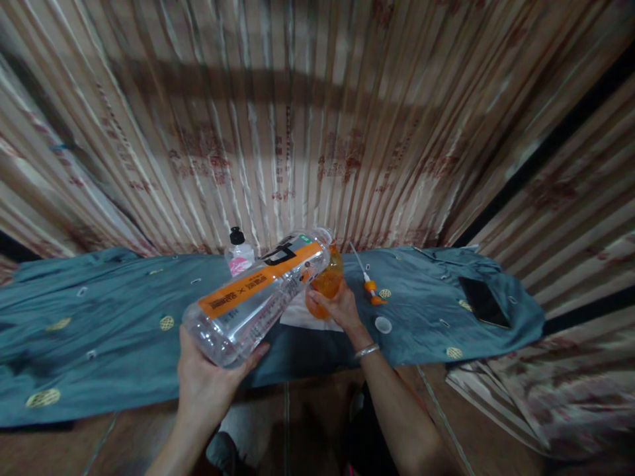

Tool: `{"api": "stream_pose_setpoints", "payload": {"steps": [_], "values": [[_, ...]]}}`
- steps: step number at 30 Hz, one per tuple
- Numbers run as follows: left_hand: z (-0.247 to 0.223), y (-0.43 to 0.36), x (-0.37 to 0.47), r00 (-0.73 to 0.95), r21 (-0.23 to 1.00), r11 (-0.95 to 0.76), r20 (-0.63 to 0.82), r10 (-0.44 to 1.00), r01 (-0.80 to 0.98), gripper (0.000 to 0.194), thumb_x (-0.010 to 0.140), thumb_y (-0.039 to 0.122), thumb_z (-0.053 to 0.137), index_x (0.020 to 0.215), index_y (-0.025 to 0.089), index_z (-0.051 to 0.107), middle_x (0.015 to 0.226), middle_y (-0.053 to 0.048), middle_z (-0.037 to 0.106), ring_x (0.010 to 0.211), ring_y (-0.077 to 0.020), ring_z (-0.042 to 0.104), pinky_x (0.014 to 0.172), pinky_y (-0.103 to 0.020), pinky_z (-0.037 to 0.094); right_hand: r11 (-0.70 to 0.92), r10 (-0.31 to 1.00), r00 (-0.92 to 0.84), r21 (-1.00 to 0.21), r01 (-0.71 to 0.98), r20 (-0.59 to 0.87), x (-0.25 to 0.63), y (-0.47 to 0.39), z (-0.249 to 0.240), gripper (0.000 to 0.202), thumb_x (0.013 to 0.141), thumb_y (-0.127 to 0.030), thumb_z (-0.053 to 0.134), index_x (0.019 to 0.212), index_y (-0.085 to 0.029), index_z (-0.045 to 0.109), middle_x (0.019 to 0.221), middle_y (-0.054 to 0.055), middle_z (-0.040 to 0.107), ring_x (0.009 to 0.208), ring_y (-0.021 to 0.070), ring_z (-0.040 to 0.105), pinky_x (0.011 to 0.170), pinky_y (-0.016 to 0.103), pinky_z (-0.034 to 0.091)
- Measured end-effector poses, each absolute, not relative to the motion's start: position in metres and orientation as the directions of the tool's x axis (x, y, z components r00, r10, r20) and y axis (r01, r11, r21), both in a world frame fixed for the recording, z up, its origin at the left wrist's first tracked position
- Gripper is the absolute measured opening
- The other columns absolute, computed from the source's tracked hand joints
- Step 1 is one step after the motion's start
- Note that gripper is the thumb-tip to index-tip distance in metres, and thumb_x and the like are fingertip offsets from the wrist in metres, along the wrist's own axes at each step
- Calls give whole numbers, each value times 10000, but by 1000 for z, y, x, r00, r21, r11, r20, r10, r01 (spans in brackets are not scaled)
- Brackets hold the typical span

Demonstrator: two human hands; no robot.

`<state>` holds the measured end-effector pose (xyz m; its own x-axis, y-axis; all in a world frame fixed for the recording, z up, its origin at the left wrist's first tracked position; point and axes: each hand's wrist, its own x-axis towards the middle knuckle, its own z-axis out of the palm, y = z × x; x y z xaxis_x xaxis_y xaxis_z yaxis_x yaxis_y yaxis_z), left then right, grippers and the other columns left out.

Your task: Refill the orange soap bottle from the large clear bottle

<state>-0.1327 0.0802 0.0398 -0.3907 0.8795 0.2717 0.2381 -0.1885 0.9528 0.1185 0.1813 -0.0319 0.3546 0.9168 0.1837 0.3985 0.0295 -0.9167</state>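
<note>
My left hand [211, 380] is wrapped round the base of a large clear bottle [248, 301] with an orange label. The bottle tilts down to the right, its neck at the top of an orange bottle [328, 281]. That orange bottle is held by my right hand [340, 307], above a white cloth or paper [297, 317]. To the right lies an orange pump head [371, 289] with a thin tube. A small white cap [383, 324] rests near my right wrist. Whether liquid is flowing between the bottles cannot be made out.
Behind the large bottle stands a clear bottle with a black cap [241, 256]. A dark phone [483, 302] lies at the right of the table with its blue-green cloth [129, 317]. A pleated curtain [307, 132] hangs behind the table.
</note>
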Motion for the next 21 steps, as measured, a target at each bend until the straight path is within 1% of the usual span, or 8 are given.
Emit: {"api": "stream_pose_setpoints", "payload": {"steps": [3,7,12,16,18,21], "values": [[44,79,-130,-414,957,-196,270,870,212,853,528,586,1047,1205,282,625,1292,-121,789,1212,-440,781,1164,-713,570,40,914,356,-917,396,194,118,181,-31,634,660,-490,1001,1177,-251,720,1169,96,883,1143,361,844,1018,523,690],[45,79,-129,-418,957,-194,270,868,215,808,529,573,1042,1178,292,650,1274,-100,794,1210,-443,779,1164,-693,579,58,920,336,-919,391,201,118,181,-33,635,677,-517,988,1188,-250,721,1189,105,878,1155,367,840,1021,530,689],[42,79,-129,-429,969,-180,236,872,169,876,509,585,1046,1229,303,635,1322,-100,777,1272,-447,749,1215,-704,526,55,919,336,-912,405,205,120,182,-37,646,689,-535,977,1210,-259,714,1175,98,881,1133,367,843,1008,540,691],[43,79,-130,-427,964,-184,251,869,191,860,508,581,1050,1203,296,632,1277,-95,781,1216,-431,765,1213,-689,536,56,916,341,-909,414,212,119,183,-38,626,700,-494,984,1216,-263,716,1165,77,883,1123,343,851,992,496,698],[42,80,-131,-430,958,-173,259,865,228,886,499,618,1047,1205,281,631,1257,-96,775,1207,-438,761,1200,-723,532,40,917,345,-905,422,202,118,184,-38,636,697,-468,998,1223,-251,714,1175,84,882,1138,338,848,1005,479,694],[38,80,-130,-412,960,-181,256,875,212,935,512,676,1030,1242,274,606,1310,-107,763,1239,-436,758,1162,-735,559,28,917,348,-901,433,195,117,184,-37,636,694,-449,1014,1218,-254,711,1172,83,882,1146,330,847,1012,462,691]]}}
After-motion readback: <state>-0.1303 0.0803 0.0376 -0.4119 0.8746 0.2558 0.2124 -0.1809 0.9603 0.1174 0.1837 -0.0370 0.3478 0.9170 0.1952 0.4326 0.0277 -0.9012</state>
